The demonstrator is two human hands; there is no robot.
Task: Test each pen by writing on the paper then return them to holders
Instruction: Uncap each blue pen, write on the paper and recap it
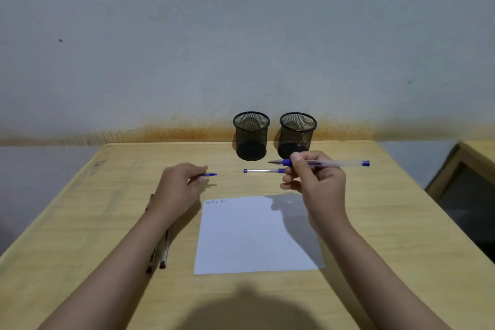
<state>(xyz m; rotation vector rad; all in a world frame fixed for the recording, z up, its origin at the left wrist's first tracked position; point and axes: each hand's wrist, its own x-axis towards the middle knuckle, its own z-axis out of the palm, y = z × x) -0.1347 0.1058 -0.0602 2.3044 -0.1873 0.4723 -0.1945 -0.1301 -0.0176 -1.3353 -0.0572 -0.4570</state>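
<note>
My right hand (314,182) holds an uncapped clear pen with blue trim (334,163) level above the table, its tip pointing left. My left hand (179,185) pinches a small blue pen cap (210,175) just above the wood. A second clear blue pen (261,170) lies on the table between my hands. Below them is a white sheet of paper (254,238) with a few scribbled words at its top left corner. Two black mesh holders (251,135) (296,134) stand side by side at the far edge; both look empty.
Several brown and white pencils or pens (160,257) lie on the wooden table (80,222) partly under my left forearm. A grey wall rises behind the table. A second piece of wooden furniture (471,169) stands at the right.
</note>
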